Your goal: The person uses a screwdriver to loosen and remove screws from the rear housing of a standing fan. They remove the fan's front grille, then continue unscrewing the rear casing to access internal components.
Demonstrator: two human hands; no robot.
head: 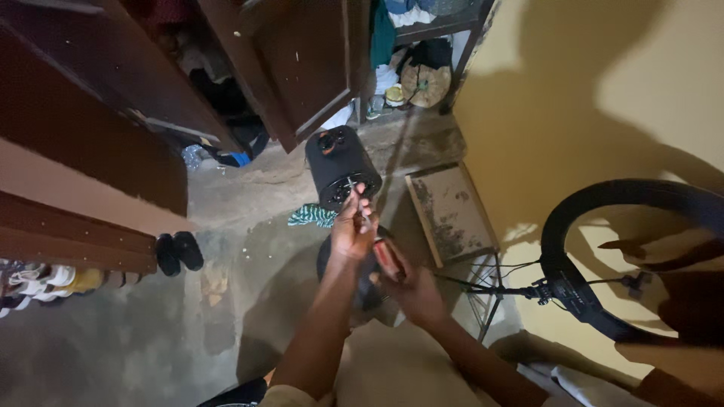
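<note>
Both hands are raised over the concrete floor [151, 354], close together near the middle of the view. The left hand [351, 230] has its fingers pinched shut around a thin metal shaft [356, 197], seemingly a screwdriver blade, whose tip points up toward a black cylindrical appliance [341, 166]. The right hand [413, 286] is closed around a red and black handle [387, 258], just below and beside the left hand; whether handle and shaft are one piece cannot be told.

The black cylindrical appliance stands on the floor just beyond the hands, with an orange-marked top. A green striped cloth [312, 216] lies on the floor touching its base on the left. To the right a dusty flat board [451, 213] leans near the yellow wall [573, 98], and a ring light on a stand [596, 256] stands close to the right hand. A pair of black shoes [178, 252] sits at the foot of the brown wooden wardrobe [90, 151] on the left.
</note>
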